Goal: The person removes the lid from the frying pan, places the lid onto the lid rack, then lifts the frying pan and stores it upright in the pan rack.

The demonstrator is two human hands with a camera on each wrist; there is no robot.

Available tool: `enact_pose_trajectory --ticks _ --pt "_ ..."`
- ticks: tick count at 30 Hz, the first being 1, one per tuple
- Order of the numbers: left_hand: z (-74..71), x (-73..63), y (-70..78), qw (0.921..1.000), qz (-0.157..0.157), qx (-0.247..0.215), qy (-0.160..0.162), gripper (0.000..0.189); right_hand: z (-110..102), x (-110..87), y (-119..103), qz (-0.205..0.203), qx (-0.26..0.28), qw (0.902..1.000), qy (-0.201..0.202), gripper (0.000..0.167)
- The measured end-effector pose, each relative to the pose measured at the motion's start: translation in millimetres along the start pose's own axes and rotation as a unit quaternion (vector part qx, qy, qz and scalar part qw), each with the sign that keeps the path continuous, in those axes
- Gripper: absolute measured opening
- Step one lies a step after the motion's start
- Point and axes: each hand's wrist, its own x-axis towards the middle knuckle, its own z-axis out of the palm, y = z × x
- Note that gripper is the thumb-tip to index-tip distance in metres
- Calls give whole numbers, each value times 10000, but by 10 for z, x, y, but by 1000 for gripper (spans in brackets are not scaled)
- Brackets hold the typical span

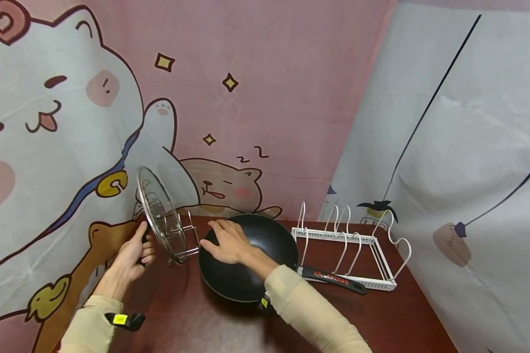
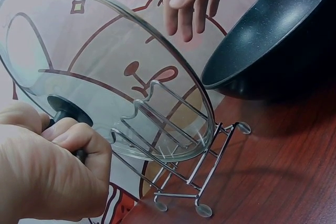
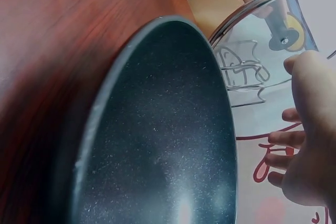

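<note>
On the left, my left hand grips the black knob of a glass lid with a metal rim. The lid stands tilted, nearly on edge. Its lower part overlaps a small wire rack; whether the two touch I cannot tell. A black frying pan sits right of the rack, its long handle pointing right. Over the pan's left part hovers my right hand, fingers spread and holding nothing. In the right wrist view its fingers appear beyond the pan's rim, apart from it.
A white rack with several upright loops stands on the right of the dark red table. The pan handle lies across its front edge. A printed cloth hangs behind, and a pale cloth hangs on the right.
</note>
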Motion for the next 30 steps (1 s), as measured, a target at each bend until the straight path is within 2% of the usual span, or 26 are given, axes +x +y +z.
enact_pose_trajectory --ticks 6,12,23,30 --pt "17 -5 -5 10000 45 57 2 50 -24 -155 39 -328 -336 9989 59 72" --pt "-12 13 -9 10000 34 77 -30 51 -32 -318 91 -565 -439 9974 98 72" --pt "-16 17 7 9999 78 92 -77 52 -19 -554 136 -731 -475 9959 221 71" --pt "-14 9 8 9998 91 156 -40 52 -23 -698 163 -704 -282 9971 102 71"
